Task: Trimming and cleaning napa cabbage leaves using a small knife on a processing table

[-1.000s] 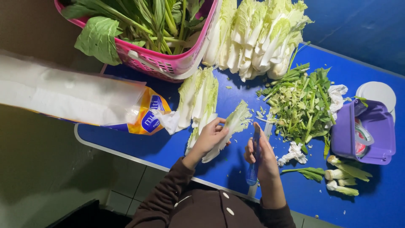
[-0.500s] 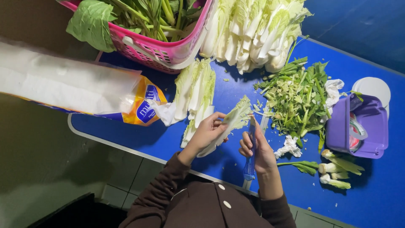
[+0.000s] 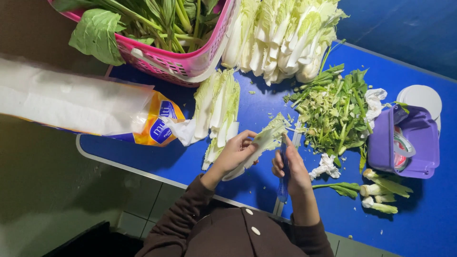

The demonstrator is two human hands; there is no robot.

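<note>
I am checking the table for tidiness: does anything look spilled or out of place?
Yes. Crumpled white tissues lie among the green trimmings scattered loose over the blue table. A leaf hangs out over the pink basket's rim.

"What sort of place is this?"

"A food-prep spot, a plain kitchen corner or a stall's back room. There's a blue desk (image 3: 419, 223) heaped with cut cabbage wedges (image 3: 281, 33), a pink basket (image 3: 176, 62) full of leafy greens, and a pile of chopped trimmings (image 3: 333, 112)."

"Anything else?"

"Stalk ends (image 3: 381, 190) lie beside a purple tub (image 3: 404, 147), a big bag (image 3: 76, 107) sprawls across one end, and the floor (image 3: 143, 209) below is tiled."
</note>
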